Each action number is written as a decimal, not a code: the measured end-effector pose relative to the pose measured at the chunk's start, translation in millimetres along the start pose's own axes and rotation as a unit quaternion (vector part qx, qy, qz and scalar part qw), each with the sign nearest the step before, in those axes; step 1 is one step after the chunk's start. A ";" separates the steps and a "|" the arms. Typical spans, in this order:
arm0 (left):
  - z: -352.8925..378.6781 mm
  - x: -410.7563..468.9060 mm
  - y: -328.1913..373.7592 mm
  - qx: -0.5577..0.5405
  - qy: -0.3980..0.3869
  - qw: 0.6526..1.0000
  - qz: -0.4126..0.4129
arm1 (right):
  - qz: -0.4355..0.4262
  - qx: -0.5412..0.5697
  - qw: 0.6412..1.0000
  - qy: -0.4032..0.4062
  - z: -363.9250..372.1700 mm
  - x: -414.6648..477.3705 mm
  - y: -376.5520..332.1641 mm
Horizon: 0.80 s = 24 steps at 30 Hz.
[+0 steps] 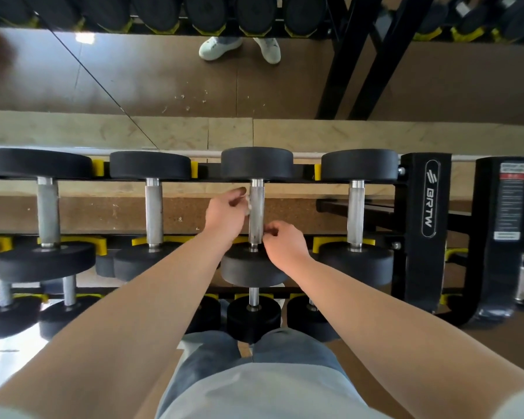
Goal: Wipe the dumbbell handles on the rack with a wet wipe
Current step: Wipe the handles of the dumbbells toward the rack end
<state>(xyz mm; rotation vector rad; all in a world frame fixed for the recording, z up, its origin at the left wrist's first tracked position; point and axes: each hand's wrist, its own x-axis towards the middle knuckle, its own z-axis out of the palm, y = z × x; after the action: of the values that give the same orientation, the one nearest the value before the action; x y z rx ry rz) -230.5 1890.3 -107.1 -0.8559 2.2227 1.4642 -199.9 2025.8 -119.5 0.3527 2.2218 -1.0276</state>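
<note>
Knurled steel, the dumbbell handle [256, 213] on the top tier of the black rack [421, 207] lies between neighbouring dumbbells [154, 213], and I see my left hand [224, 211] pinching the white wipe [248, 205] against its left side, my right hand [285, 243] curled at its near end, grip unclear.

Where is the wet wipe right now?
At the centre of the head view, the left hand holds the wet wipe just left of the third dumbbell handle from the left.
</note>
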 end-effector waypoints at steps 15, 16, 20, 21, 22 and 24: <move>-2.3 29.4 15.5 -0.168 -0.074 0.977 -0.107 | 0.012 -0.009 1.000 -0.015 -2.6 3.0 -0.8; -1.0 33.9 14.6 -0.179 -0.077 0.975 -0.104 | 0.011 -0.008 1.000 -0.016 -2.8 3.2 -0.2; -11.4 30.4 -6.6 0.062 -0.186 0.978 -0.065 | 0.008 -0.007 1.000 -0.016 -2.4 4.3 1.1; -13.5 28.9 -12.9 0.185 -0.226 0.956 -0.038 | 0.008 -0.009 1.000 -0.013 -2.1 4.6 0.9; -14.0 24.2 -14.4 0.290 -0.260 0.921 -0.013 | 0.009 -0.010 1.000 -0.011 -2.1 5.0 0.4; -13.1 19.3 -17.6 0.342 -0.268 0.901 -0.001 | 0.013 -0.008 1.000 -0.010 -1.7 5.2 0.4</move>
<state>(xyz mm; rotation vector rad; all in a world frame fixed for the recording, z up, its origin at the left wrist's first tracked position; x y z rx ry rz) -233.2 1867.6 -125.4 -0.1844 2.0500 0.6805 -204.3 2027.3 -122.4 0.3621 2.2000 -0.9959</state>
